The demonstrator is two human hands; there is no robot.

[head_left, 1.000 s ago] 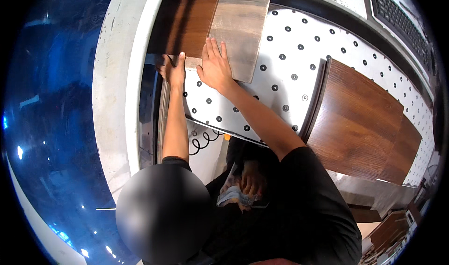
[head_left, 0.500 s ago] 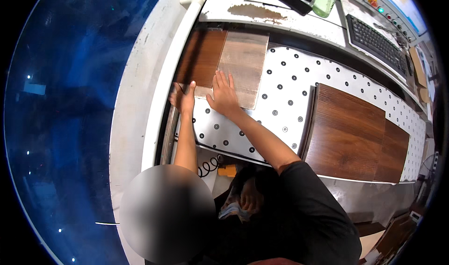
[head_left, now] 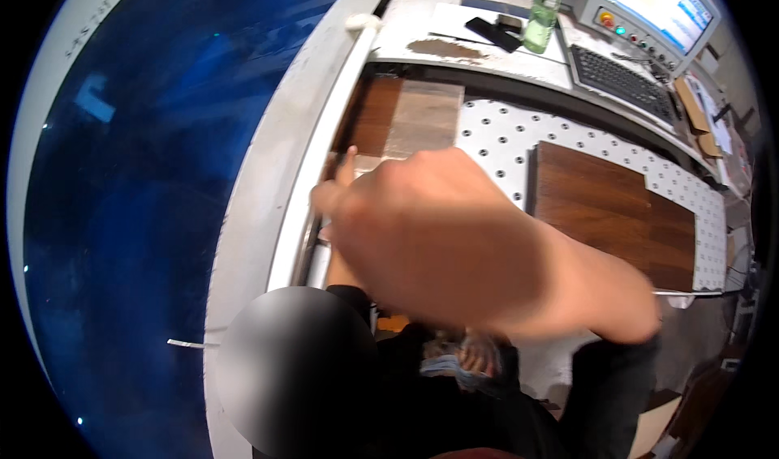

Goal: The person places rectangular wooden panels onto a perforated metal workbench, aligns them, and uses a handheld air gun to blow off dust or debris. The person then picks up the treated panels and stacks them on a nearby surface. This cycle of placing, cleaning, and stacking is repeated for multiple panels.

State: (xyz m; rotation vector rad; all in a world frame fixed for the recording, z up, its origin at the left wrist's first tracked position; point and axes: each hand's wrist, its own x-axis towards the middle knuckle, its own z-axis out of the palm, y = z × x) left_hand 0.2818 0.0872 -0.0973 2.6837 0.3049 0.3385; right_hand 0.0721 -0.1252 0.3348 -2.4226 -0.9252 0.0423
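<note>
Close to the camera and smeared by motion, my right hand [head_left: 406,216] is lifted over the near end of the boards, its back toward me and its fingers hidden. Beyond it, my left hand [head_left: 350,167] shows little more than an outstretched thumb at the near edge of a reddish-brown wood board [head_left: 378,118]; the rest is covered by the right hand. Against that board's right side lies a paler grey-brown wood board [head_left: 423,120]. Both lie at the left end of a white bed [head_left: 492,139] dotted with black round fittings.
Dark brown boards [head_left: 592,208] lie farther right on the bed. Along the back ledge are a black phone [head_left: 493,34], a green bottle [head_left: 541,23], a keyboard [head_left: 621,84] and a control panel with a lit screen [head_left: 657,9]. A white rail [head_left: 324,155] borders the left side.
My right hand has come off the paler board and risen toward the camera, now covering most of my left hand. The left thumb remains by the boards' near edge. The view has shifted slightly.
</note>
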